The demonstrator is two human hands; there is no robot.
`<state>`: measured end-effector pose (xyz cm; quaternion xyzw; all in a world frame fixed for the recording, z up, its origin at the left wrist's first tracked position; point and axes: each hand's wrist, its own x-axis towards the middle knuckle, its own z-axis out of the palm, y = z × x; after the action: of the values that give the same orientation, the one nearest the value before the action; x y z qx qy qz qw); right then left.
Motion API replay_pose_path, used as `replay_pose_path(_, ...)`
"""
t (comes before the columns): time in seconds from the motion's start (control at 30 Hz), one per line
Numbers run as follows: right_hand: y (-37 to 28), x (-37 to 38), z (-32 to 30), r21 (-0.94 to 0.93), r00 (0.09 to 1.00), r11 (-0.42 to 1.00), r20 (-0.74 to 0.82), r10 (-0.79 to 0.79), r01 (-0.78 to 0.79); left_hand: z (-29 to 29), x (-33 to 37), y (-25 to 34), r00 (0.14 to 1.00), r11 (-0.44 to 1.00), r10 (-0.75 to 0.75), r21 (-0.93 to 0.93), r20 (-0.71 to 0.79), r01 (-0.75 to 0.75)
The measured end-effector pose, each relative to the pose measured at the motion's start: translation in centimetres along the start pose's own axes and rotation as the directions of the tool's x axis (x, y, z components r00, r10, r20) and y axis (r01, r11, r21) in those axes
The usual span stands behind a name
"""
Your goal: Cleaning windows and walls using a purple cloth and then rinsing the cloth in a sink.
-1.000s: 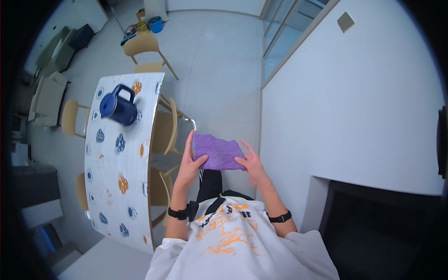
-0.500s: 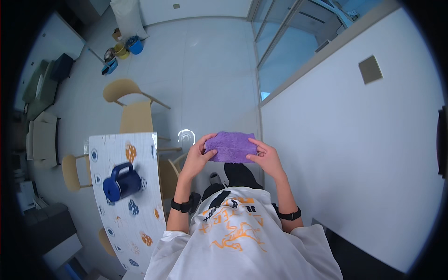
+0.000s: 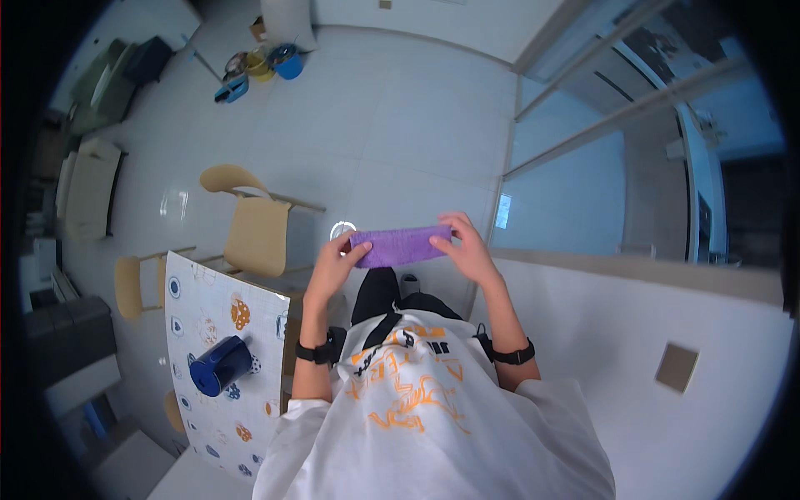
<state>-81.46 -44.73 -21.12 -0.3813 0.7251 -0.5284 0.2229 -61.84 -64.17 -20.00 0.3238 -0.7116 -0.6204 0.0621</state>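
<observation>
A folded purple cloth (image 3: pixel 401 247) with a fuzzy, towel-like surface stretches between my two hands, in front of my body and above the floor. My left hand (image 3: pixel 337 260) grips its left end, the thumb lying on the near face. At the other end my right hand (image 3: pixel 463 246) pinches the cloth with thumb and fingers; some of those fingers are hidden behind it. Each forearm wears a black band.
To my left stands a table with a patterned white cover (image 3: pixel 267 325), bearing a dark blue pitcher (image 3: pixel 221 365). Wooden chairs (image 3: pixel 257 236) surround it. Buckets (image 3: pixel 286 62) stand far off by the wall. A low white wall (image 3: pixel 600 333) runs along my right, below glass panels.
My view has swung to the right, so more of the glass panels shows. The cloth now looks narrower and flatter between my hands. Both hands keep hold of its ends.
</observation>
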Motion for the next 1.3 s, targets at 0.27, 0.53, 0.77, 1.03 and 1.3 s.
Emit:
replay_pose_path(0.27,1.0,19.3,2.9,0.302,0.911,0.870,0.262,0.318,-0.391,-7.2,15.7,1.8,0.991,0.929,-0.129,-0.354,-0.028,0.111)
replay_pose_path(0.53,-2.0,39.7,6.2,0.298,0.926,0.881,0.207,0.315,-0.367,-16.9,30.5,9.7,0.990,0.860,-0.140,-0.499,-0.024,0.110)
replay_pose_path(0.77,-3.8,56.5,15.0,0.292,0.886,0.903,0.431,0.170,-0.315,-29.0,38.9,9.0,0.952,0.790,-0.142,-0.610,-0.270,-0.055)
replay_pose_path(1.03,-7.7,72.1,36.1,0.107,0.496,0.930,0.864,0.088,-0.351,-42.6,38.3,2.3,0.632,0.638,-0.491,-0.742,-0.600,-0.208)
replay_pose_path(1.3,-16.6,78.1,60.7,0.000,0.128,0.982,0.991,0.025,-0.191,-59.3,34.1,-3.4,0.349,0.462,-0.614,-0.680,-0.708,-0.569)
